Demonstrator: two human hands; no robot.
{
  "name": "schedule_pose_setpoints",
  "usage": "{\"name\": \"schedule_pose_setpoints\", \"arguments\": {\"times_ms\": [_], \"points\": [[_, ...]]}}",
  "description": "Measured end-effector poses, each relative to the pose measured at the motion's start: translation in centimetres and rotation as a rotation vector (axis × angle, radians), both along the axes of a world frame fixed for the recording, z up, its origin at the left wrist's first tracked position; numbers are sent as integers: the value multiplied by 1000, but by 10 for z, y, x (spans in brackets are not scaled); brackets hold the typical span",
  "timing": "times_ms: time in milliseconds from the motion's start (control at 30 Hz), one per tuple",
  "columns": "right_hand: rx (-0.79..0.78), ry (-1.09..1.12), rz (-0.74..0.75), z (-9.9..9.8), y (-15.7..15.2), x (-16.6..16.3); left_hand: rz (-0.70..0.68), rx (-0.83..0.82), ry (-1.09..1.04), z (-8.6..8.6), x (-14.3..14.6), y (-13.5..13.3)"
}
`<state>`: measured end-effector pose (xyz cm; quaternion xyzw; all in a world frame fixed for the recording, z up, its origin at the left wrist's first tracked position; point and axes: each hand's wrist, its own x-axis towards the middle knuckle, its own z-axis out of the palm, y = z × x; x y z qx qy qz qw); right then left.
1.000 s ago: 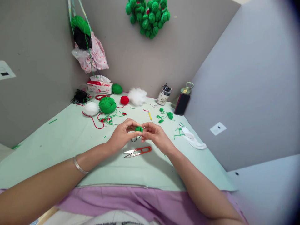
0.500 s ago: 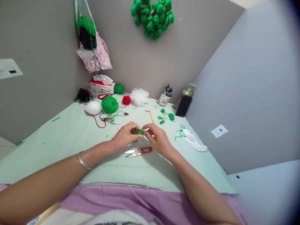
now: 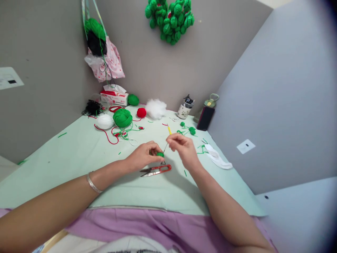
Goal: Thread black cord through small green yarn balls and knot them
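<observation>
My left hand (image 3: 143, 155) pinches a small green knitted or crocheted piece (image 3: 160, 154) between thumb and fingers. Just to its right, my right hand (image 3: 183, 146) is closed on a thin dark strand (image 3: 165, 148) stretched taut from the piece; whether a needle is part of it I cannot tell. A black yarn loop (image 3: 163, 162) hangs below the piece. Orange-handled thread snips (image 3: 158, 170) lie on the table under my left fingertips. Beyond my right hand lies a yellow-handled crochet hook (image 3: 169, 130), partly hidden by the fingers.
Green yarn (image 3: 122, 117), white yarn (image 3: 104, 121), red yarn (image 3: 141, 112) and white stuffing (image 3: 156, 109) sit at the back. Small green pieces (image 3: 192, 131), a phone (image 3: 205, 118), a jar (image 3: 184, 110) and a white strip (image 3: 218, 158) are on the right. Green crocheted items (image 3: 171, 21) hang above.
My right hand has moved away from the piece, up and to the right, drawing the dark strand out. The left hand with the green piece has dropped slightly. A green scrap now shows right of the snips.
</observation>
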<state>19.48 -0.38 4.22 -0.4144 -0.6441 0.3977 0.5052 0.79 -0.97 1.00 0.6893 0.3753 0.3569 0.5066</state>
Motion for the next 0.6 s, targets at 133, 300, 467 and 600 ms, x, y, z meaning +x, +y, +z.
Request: {"name": "schedule_pose_setpoints", "arguments": {"times_ms": [133, 300, 467, 600], "points": [[-181, 196, -15, 11, 6, 13, -227, -154, 52, -6, 2, -2], [-515, 158, 356, 13, -1, 9, -252, -263, -180, -1, -4, 4], [-473, 236, 320, 12, 1, 11, -294, -443, -314, 5, -8, 3], [-413, 265, 191, 9, 13, 20, -298, -451, -319, 8, -9, 2]]}}
